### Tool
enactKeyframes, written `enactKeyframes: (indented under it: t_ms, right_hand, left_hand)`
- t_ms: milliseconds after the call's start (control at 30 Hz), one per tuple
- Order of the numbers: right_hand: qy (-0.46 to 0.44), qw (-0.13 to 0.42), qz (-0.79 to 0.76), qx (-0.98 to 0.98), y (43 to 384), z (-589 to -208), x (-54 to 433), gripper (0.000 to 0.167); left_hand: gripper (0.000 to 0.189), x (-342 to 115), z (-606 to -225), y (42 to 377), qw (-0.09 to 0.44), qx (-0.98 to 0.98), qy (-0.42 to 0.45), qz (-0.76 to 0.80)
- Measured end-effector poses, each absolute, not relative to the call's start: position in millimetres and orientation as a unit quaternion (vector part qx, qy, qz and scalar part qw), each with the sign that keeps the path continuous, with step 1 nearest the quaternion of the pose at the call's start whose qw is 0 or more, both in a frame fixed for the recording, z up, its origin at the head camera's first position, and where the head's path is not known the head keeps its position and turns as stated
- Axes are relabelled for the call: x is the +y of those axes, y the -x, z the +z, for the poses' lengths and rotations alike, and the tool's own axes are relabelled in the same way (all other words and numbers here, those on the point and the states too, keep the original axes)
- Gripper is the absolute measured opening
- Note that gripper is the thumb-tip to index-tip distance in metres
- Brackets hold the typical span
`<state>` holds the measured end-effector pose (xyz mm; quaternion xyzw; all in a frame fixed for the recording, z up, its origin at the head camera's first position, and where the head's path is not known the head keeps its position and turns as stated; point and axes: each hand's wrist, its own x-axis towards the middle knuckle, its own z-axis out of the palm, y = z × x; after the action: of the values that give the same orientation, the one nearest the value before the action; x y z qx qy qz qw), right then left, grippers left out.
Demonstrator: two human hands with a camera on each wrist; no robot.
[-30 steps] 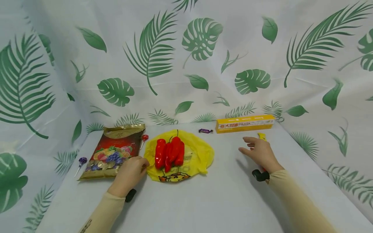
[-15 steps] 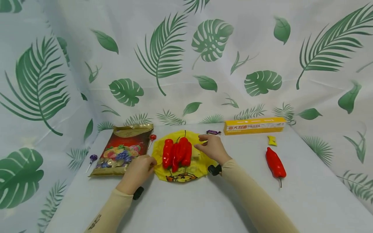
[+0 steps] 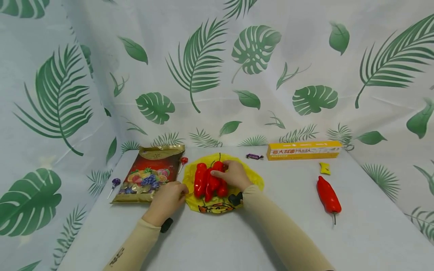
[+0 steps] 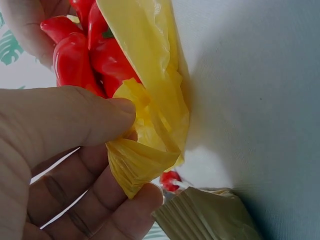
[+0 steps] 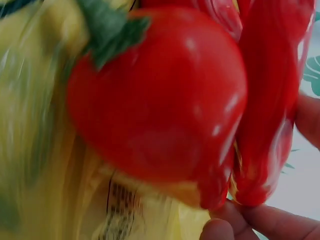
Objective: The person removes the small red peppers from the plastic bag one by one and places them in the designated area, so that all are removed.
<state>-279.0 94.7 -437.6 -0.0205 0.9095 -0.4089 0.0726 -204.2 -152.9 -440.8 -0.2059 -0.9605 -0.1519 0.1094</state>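
Note:
Several glossy red peppers lie in a pile on a yellow plastic bag in the head view. At the bag's left edge my left hand pinches a gathered corner of it; the left wrist view shows the crumpled yellow plastic between thumb and fingers. My right hand reaches over the pile from the right, its thumb and fingers around a long red pepper. A rounder pepper with a green cap fills the middle of the right wrist view. Another red pepper lies alone at the right.
A gold-and-red candy bag lies left of the left hand, with a purple lollipop and a red lollipop beside it. Along the back are a purple wrapped candy and a pasta box. A yellow wrapped candy lies right.
My right hand has moved left from beside the lone pepper, over the bag, and now grips a pepper in the pile. My left hand keeps its pinch on the bag. The head view has turned rightward.

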Motion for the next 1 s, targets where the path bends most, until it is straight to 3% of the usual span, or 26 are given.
enactKeyframes:
  t_ms: [600, 1000]
  right_hand:
    - [0.005, 0.061, -0.474, 0.878, 264.6, -419.1, 125.8, 0.060]
    - [-0.007, 0.032, -0.410, 0.912, 244.1, -409.7, 227.4, 0.062]
  left_hand:
    - [0.007, -149.7, -444.5, 201.2, 0.094, -0.963, 0.202, -0.153]
    - [0.009, -149.5, -442.0, 198.0, 0.082, -0.965, 0.194, -0.155]
